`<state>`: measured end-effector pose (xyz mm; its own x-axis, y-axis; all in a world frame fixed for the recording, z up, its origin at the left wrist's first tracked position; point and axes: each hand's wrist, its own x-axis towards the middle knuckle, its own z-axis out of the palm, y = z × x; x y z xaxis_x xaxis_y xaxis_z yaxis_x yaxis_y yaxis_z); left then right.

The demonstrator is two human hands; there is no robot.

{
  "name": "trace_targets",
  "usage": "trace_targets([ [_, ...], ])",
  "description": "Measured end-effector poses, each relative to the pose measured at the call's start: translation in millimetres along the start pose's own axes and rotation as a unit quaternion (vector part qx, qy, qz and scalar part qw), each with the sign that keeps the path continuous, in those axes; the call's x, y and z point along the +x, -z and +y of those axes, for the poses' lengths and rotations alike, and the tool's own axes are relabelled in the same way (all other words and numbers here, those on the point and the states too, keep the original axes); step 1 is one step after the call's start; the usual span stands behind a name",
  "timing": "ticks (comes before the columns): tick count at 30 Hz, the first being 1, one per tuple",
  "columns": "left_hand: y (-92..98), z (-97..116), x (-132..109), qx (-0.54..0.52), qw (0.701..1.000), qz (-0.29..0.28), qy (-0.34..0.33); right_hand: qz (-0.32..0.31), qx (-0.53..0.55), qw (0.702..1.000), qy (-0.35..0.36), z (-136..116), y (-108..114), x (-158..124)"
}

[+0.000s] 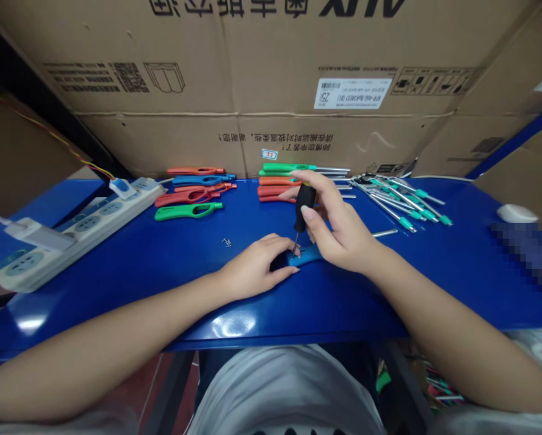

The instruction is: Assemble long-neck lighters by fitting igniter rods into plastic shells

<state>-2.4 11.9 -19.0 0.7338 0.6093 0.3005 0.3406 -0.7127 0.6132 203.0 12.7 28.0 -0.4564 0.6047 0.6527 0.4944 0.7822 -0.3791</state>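
A blue lighter body (307, 255) lies on the blue table, its metal tube pointing right from beneath my right hand. My left hand (267, 264) is closed around its left end, thumb and fingers pinching the sides. In my right hand (338, 229) is a black-handled screwdriver (306, 207), held upright between thumb and fingers. The screwdriver's tip touches the blue body beside my left fingertips. Several small screws (226, 242) lie to the left of my left hand.
Coloured handles (190, 211) lie back left; assembled lighters (275, 181) stand in a row at back centre. Metal tubes with green ends (404, 199) are piled back right. A white power strip (89, 226) is at left. Cardboard (234, 72) walls the back.
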Motion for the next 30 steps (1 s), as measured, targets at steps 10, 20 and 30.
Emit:
trace_targets([
  [10,0.9,2,1,-0.002,1.0,0.0,-0.003,0.061,-0.009,0.996,0.069,-5,3,0],
  [20,-0.1,0,0,0.002,1.0,0.001,-0.007,0.101,-0.135,0.977,0.133,-2,11,0],
  [30,-0.2,0,0,-0.001,1.0,-0.001,-0.005,0.119,-0.068,0.988,0.065,4,5,-2],
])
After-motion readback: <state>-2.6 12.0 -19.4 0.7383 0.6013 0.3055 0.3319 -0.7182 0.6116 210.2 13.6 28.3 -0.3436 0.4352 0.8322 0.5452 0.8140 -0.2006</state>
